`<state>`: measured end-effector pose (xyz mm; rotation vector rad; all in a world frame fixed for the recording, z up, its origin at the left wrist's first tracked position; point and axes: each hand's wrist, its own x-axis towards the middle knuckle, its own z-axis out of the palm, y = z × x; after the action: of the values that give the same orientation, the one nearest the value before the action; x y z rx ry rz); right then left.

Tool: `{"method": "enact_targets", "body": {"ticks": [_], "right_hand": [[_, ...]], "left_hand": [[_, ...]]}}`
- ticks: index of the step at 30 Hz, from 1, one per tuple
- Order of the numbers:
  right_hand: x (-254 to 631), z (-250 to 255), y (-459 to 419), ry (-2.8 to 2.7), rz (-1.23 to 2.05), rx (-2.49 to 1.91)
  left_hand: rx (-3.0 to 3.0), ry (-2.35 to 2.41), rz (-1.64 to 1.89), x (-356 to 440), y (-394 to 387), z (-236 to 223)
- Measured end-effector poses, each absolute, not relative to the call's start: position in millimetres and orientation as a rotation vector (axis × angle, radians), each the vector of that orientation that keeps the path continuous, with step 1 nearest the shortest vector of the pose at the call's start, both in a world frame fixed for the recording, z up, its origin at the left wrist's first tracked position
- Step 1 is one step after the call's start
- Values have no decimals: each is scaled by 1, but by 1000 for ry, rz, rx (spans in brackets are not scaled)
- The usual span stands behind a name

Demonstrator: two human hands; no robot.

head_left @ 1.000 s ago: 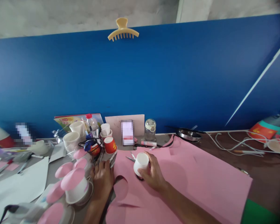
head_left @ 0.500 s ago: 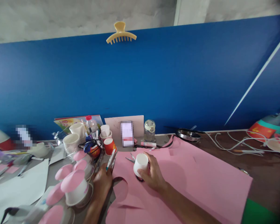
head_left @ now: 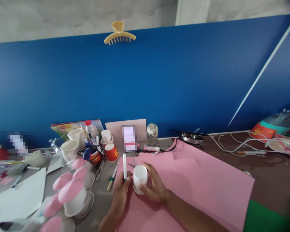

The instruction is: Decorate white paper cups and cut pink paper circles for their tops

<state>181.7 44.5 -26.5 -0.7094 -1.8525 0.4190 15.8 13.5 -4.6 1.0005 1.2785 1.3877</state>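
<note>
My right hand [head_left: 156, 183] is wrapped round a white paper cup [head_left: 140, 175] that stands upside down over the pink paper [head_left: 195, 187]. Close to the cup's left side, my left hand [head_left: 122, 190] grips a white marker [head_left: 125, 166], its upper part pointing up. Scissors [head_left: 132, 163] lie on the pink paper behind the cup, partly hidden by it. Another marker with a green band [head_left: 113, 175] rests on the table at the paper's left edge.
Several white cups with pink paper discs [head_left: 71, 190] stand at the left. Behind are a red paper cup [head_left: 111, 152], a phone [head_left: 129, 138], a glass jar [head_left: 152, 134] and a pink marker [head_left: 151, 149]. White cables [head_left: 234, 146] run along the right.
My left hand has moved right, up to the cup, with one marker; another marker now lies on the table. The cup in my right hand is slightly lower and further left in view.
</note>
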Motion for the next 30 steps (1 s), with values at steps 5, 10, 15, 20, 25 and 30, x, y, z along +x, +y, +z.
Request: {"method": "enact_targets", "body": {"ticks": [5,10,15,20,25,30], "right_hand": [[180,-32,43,-1832,465,-697],[177,-31,37,-1871,511,-655],[179,-18,33,-1972,557,-504],[181,-7,44,-1502,1144,-683],[176,4,50,-1337,1617,-612],[173,17,41,-1207,1864,-492]], "left_hand": [[486,901,1342,25,15,-8],[298,633,1223,21,12,-7],[153,699,1073,18,12,-10],[329,681,1080,21,9,-6],[652,631,712,32,-9,-9],[690,645,644,33,-14,-12]]}}
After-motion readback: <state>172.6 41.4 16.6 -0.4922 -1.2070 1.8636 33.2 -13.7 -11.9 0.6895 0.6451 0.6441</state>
